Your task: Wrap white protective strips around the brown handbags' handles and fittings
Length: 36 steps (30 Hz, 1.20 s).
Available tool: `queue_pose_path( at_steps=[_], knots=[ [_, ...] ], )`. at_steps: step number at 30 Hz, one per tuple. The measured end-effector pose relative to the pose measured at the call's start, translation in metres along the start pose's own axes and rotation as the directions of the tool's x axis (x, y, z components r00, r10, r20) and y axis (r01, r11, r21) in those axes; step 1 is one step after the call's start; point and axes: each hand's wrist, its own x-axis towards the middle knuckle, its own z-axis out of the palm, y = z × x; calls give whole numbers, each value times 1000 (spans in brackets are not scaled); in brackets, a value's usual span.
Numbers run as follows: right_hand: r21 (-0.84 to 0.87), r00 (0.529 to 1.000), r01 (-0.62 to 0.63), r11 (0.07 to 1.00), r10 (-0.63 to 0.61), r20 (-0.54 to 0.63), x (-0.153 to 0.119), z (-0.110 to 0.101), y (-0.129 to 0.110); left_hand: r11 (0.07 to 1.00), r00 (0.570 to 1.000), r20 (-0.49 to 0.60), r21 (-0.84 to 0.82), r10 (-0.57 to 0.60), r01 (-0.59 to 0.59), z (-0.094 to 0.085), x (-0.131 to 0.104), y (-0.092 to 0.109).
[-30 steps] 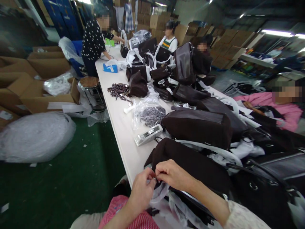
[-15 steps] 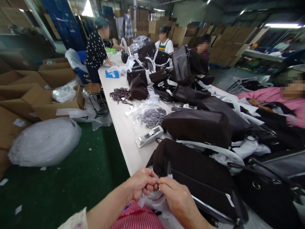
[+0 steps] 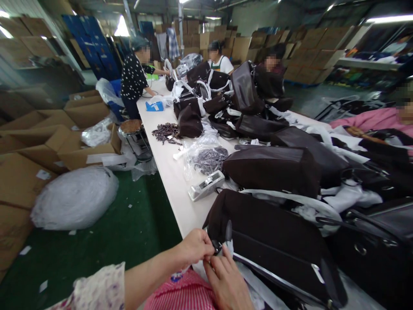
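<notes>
A dark brown handbag (image 3: 274,232) lies on its side in front of me at the table edge, with a silvery zip line along its near side. At its near left corner a small dark strap end (image 3: 215,246) with a metal fitting shows. My left hand (image 3: 195,249) is closed, thumb and fingers pinching that strap end. Just below it my right hand (image 3: 227,277) has its fingers stretched out, lying close to the fitting and over pale wrapping; its palm is hidden. A dark tab (image 3: 229,231) stands up from the bag behind the fingertips.
On the white table (image 3: 176,196) are a grey tape dispenser (image 3: 206,186), a plastic bag of dark pieces (image 3: 209,160) and a pile of dark strips (image 3: 166,132). More handbags (image 3: 271,170) are heaped to the right. Several co-workers sit or stand around. Cartons (image 3: 87,144) and bubble wrap (image 3: 77,198) stand left.
My hands were fingertip to fingertip near my lap. The left has moved up to the bag's corner; the right has dropped slightly and its fingers have straightened. The view has shifted a little.
</notes>
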Motion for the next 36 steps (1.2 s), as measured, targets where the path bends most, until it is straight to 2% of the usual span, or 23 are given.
queue_pose_path(
  at_steps=[2, 3, 4, 5, 6, 7, 8, 9, 10, 12, 14, 16, 19, 21, 24, 26, 28, 30, 32, 34, 36],
  knots=[
    [180, 991, -134, 974, 128, 43, -3, -7, -6, 990, 998, -14, 128, 54, -52, -2, -3, 5],
    [319, 962, -273, 907, 255, 99, -3, -12, -8, 978, 996, -21, 194, 86, -80, -4, -5, 9],
    [468, 895, -443, 764, 402, 191, -3, -18, -10, 958, 992, -33, 264, 122, -109, -5, -7, 12],
    [593, 785, -602, 534, 533, 317, -3, -22, -11, 932, 986, -47, 337, 161, -136, -6, -11, 16],
    [667, 649, -701, 252, 613, 451, -2, -25, -11, 898, 978, -60, 410, 199, -158, -6, -14, 19],
    [690, 520, -723, -29, 634, 572, -2, -25, -12, 861, 970, -72, 479, 233, -172, -6, -17, 22],
    [678, 417, -684, -271, 617, 667, -1, -24, -13, 822, 962, -80, 541, 261, -178, -5, -20, 25],
    [653, 348, -606, -455, 586, 731, 1, -21, -14, 786, 957, -80, 592, 278, -179, -3, -23, 28],
    [631, 304, -516, -579, 565, 767, 3, -18, -16, 756, 955, -75, 630, 286, -178, -2, -25, 31],
    [597, 250, -366, -714, 543, 802, 8, -12, -19, 693, 956, -55, 701, 287, -168, 2, -29, 36],
    [570, 233, -257, -780, 523, 820, 15, -11, -21, 632, 961, -44, 762, 274, -145, 3, -31, 39],
    [530, 245, -153, -834, 487, 838, 21, -12, -21, 610, 961, -31, 778, 276, -150, 2, -33, 40],
    [402, 332, 4, -916, 380, 863, 25, -8, -18, 703, 943, -42, 677, 331, -217, -2, -35, 31],
    [307, 421, 112, -945, 325, 847, 24, 2, -18, 793, 929, -88, 553, 360, -255, -2, -36, 21],
    [179, 592, 243, -953, 292, 751, 22, 20, -22, 915, 926, -186, 304, 329, -264, 4, -33, 3],
    [84, 712, 268, -960, 256, 653, 21, 29, -24, 958, 926, -253, 138, 278, -250, 9, -29, -6],
    [-3, 809, 246, -969, 204, 551, 20, 34, -25, 975, 939, -281, -32, 201, -218, 12, -23, -13],
    [-72, 872, 234, -969, 176, 457, 19, 38, -24, 963, 973, -211, -233, 89, -139, 12, -18, -17],
    [-121, 907, 244, -962, 183, 379, 17, 41, -23, 904, 998, -59, -428, -29, 1, 10, -14, -19],
    [-137, 933, 255, -957, 206, 295, 13, 46, -22, 814, 991, 92, -565, -97, 132, 6, -11, -19],
    [-131, 940, 267, -955, 228, 254, 7, 53, -22, 725, 972, 198, -650, -126, 226, 2, -9, -19]
  ],
)
